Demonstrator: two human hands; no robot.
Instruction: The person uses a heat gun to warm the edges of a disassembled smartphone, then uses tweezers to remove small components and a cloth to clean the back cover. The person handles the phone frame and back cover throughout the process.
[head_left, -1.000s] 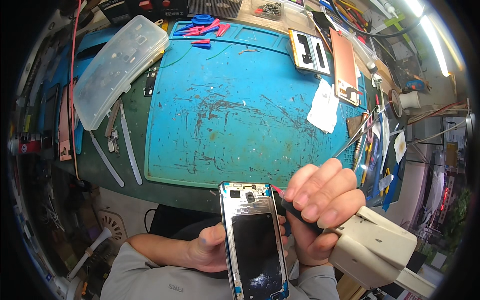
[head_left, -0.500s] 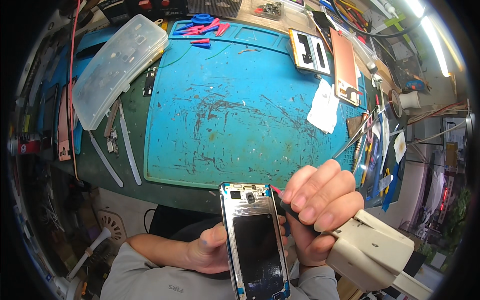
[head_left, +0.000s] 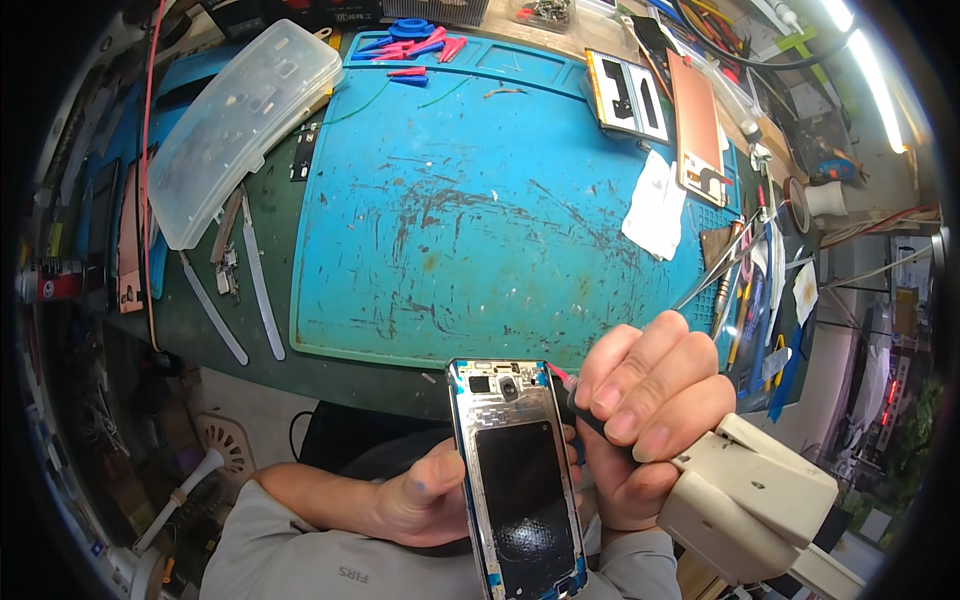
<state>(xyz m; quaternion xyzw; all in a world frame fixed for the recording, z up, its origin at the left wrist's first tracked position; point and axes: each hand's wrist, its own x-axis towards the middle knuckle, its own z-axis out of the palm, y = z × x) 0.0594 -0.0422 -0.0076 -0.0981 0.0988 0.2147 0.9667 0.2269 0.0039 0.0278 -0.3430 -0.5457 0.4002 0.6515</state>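
At the lower middle I hold an opened phone frame (head_left: pixel 462 405), upright toward me, with a silvery metal inside, a large black panel, a camera module at the top and blue bits at its corners. My left hand (head_left: pixel 425 500) grips it, the thumb along its left edge and fingertips showing past its right edge. Beside its upper right corner, my right hand (head_left: pixel 655 425) is closed round a dark glue tube (head_left: pixel 590 415) with a thin pink nozzle. That nozzle's tip is at the frame's right edge; whether it touches cannot be made out.
A scratched blue work mat (head_left: pixel 480 250) lies ahead. Pink and blue nozzles (head_left: pixel 420 45) are at its back. A clear plastic case (head_left: pixel 245 135) stands left, near tweezers (head_left: pixel 262 290). White tissue (head_left: pixel 655 210) lies right. A beige lamp-like device (head_left: pixel 750 500) sits close beside my right wrist.
The whole view has shifted slightly. The phone frame's tilt has changed a little, and a bright reflection now shows on its black panel. Both hands keep their grips.
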